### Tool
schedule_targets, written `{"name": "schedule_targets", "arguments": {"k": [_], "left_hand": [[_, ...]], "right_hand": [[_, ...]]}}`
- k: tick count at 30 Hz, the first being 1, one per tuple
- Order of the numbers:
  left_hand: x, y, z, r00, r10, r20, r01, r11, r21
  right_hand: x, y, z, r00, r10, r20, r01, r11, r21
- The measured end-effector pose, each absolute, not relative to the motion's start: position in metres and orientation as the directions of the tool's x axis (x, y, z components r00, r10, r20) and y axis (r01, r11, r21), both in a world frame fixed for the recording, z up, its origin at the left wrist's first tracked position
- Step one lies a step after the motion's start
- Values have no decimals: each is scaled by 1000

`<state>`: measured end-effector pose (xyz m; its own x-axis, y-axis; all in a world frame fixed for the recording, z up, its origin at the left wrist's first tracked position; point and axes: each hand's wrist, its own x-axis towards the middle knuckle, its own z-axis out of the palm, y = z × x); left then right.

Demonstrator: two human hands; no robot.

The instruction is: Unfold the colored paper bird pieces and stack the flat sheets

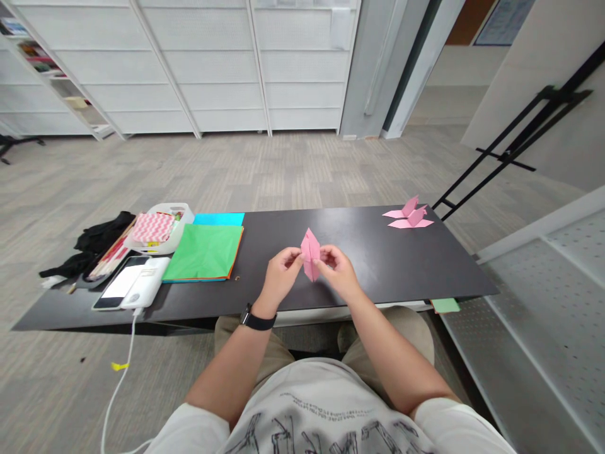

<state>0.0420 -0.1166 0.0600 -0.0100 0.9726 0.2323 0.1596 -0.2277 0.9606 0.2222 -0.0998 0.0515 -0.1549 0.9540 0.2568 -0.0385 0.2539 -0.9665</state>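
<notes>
A folded pink paper piece [311, 253], a narrow diamond shape, is held upright above the dark table [368, 265]. My left hand [282, 272] pinches its left side, fingers closed on it. From the other side, my right hand [337, 267] grips the same paper. A black watch sits on my left wrist.
Two finished pink folded figures [409, 214] lie at the table's far right. A stack of green and blue paper sheets [204, 251] lies left of centre. Farther left are a white tray [163, 228] with patterned paper, a phone [121, 290], a white power bank [147, 282] and black cloth [97, 243].
</notes>
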Motion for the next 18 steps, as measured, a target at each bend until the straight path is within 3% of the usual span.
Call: {"name": "schedule_targets", "arguments": {"k": [5, 18], "left_hand": [[46, -120, 59, -100, 956, 274, 239, -245, 940], [45, -122, 70, -61, 953, 296, 302, -265, 916]], "right_hand": [[216, -108, 60, -116, 915, 387, 152, 401, -903], [216, -109, 62, -111, 898, 425, 232, 439, -868]]}}
